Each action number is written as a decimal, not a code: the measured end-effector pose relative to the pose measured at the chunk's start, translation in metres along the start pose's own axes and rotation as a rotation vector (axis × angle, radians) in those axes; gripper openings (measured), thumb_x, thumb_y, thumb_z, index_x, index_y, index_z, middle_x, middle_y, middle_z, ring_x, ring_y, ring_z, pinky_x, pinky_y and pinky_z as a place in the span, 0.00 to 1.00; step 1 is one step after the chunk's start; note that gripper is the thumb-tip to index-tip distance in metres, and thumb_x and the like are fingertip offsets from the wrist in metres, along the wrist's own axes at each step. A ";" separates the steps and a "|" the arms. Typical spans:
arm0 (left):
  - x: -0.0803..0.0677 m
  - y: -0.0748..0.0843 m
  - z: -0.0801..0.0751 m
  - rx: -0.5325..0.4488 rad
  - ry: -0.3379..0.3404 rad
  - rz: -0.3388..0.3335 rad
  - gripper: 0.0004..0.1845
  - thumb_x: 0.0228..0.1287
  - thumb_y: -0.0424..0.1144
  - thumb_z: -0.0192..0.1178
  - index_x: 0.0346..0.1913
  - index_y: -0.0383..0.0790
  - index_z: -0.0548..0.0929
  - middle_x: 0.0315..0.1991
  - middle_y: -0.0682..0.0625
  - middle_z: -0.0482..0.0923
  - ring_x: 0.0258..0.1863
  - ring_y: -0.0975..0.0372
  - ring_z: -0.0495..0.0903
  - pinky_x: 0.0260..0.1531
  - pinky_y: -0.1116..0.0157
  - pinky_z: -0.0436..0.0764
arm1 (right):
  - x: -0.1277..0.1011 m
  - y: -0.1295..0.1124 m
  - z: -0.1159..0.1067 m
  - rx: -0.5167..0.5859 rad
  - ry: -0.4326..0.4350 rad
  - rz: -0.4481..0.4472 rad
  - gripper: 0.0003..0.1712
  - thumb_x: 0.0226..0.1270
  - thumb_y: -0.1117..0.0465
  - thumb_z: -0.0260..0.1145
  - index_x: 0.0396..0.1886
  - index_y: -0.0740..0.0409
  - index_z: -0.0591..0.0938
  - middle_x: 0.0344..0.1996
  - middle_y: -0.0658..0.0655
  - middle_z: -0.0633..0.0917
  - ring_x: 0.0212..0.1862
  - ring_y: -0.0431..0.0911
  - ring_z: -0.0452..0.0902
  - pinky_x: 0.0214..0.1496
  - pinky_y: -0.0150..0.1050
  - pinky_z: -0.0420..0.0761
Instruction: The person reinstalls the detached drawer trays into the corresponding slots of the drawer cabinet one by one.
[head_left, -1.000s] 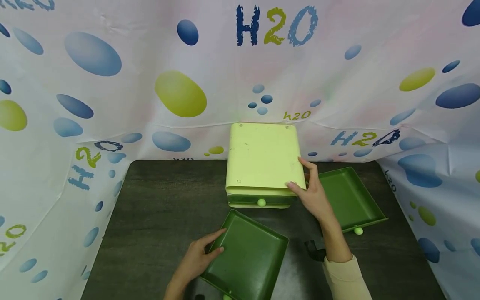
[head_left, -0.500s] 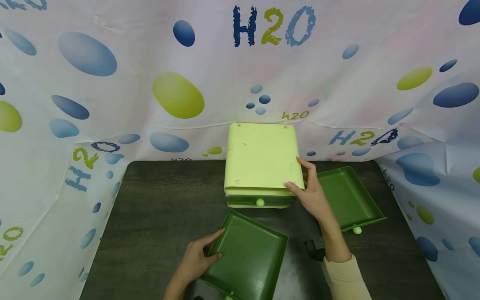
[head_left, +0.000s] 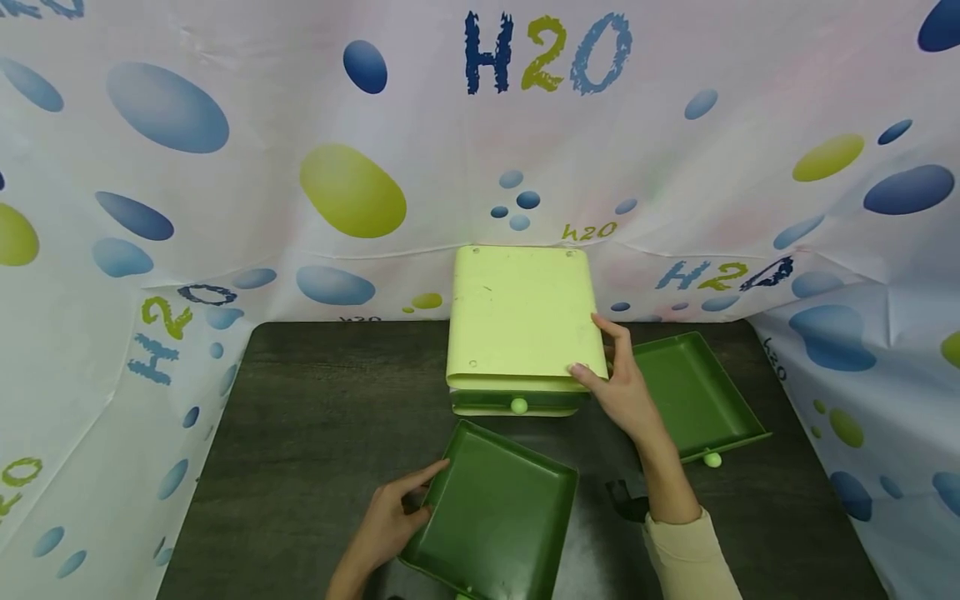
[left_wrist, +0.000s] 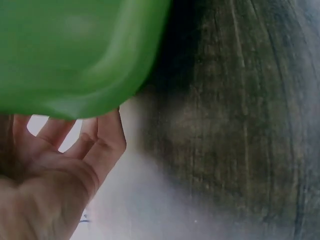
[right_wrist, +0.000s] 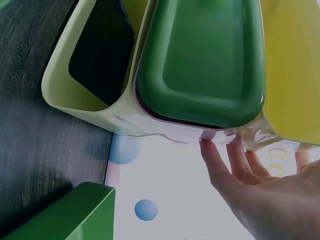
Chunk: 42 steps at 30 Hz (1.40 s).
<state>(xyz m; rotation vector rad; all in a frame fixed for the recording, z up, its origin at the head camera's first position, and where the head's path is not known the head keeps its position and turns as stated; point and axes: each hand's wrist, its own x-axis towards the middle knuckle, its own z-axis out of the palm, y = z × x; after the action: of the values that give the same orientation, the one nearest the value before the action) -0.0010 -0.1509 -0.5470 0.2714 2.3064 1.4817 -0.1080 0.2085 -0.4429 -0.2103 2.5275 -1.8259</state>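
Observation:
A pale yellow-green desktop drawer unit (head_left: 525, 317) stands at the back of the table, a green drawer front with a round knob (head_left: 519, 406) in its middle slot. The slots above and below are open in the right wrist view. My right hand (head_left: 622, 387) rests on the unit's right side, thumb on the top's front corner, fingers nearly straight along the side. My left hand (head_left: 390, 521) grips the left edge of a loose green drawer (head_left: 498, 517) in front of the unit. Its thumb is at the rim and several fingers reach under the drawer in the left wrist view.
A second loose green drawer (head_left: 693, 400) lies on the dark wooden table (head_left: 322, 417) right of the unit, knob toward me. A patterned white sheet (head_left: 420, 108) hangs behind and along both sides. A dark strap-like piece (head_left: 626, 502) shows beside my right forearm.
My left thumb has drawn back from the drawer's inside toward its left rim. The loose drawer has shifted slightly right relative to the unit. My right hand has stayed on the unit.

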 end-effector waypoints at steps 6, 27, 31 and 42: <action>-0.002 0.002 0.004 -0.033 0.066 -0.028 0.42 0.54 0.17 0.56 0.67 0.61 0.77 0.43 0.50 0.86 0.28 0.65 0.80 0.16 0.69 0.71 | -0.001 0.000 -0.001 0.001 -0.005 -0.007 0.43 0.72 0.64 0.64 0.78 0.49 0.52 0.77 0.59 0.50 0.67 0.61 0.62 0.45 0.37 0.78; -0.010 0.014 0.011 -0.318 0.144 -0.010 0.35 0.60 0.17 0.57 0.69 0.47 0.75 0.58 0.39 0.75 0.36 0.56 0.86 0.28 0.59 0.86 | 0.001 0.001 -0.002 -0.046 0.005 -0.012 0.44 0.71 0.64 0.65 0.78 0.50 0.51 0.77 0.58 0.51 0.67 0.62 0.62 0.47 0.48 0.76; -0.012 0.015 0.014 -0.326 0.171 0.007 0.34 0.61 0.18 0.58 0.68 0.48 0.76 0.57 0.42 0.75 0.37 0.56 0.85 0.31 0.59 0.86 | 0.001 0.001 -0.002 -0.050 0.005 -0.009 0.44 0.70 0.64 0.65 0.78 0.51 0.51 0.77 0.59 0.51 0.67 0.62 0.62 0.48 0.52 0.75; -0.018 0.015 0.014 -0.360 0.205 0.135 0.31 0.62 0.19 0.57 0.69 0.39 0.74 0.57 0.38 0.73 0.36 0.56 0.83 0.33 0.58 0.84 | 0.002 -0.003 0.001 -0.029 0.024 0.022 0.42 0.72 0.61 0.64 0.77 0.50 0.52 0.77 0.55 0.51 0.68 0.62 0.61 0.51 0.54 0.74</action>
<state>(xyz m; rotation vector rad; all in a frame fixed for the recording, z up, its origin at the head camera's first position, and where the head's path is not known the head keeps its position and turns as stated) 0.0204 -0.1391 -0.5347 0.1833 2.1490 2.0408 -0.1096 0.2066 -0.4398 -0.1611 2.5631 -1.7960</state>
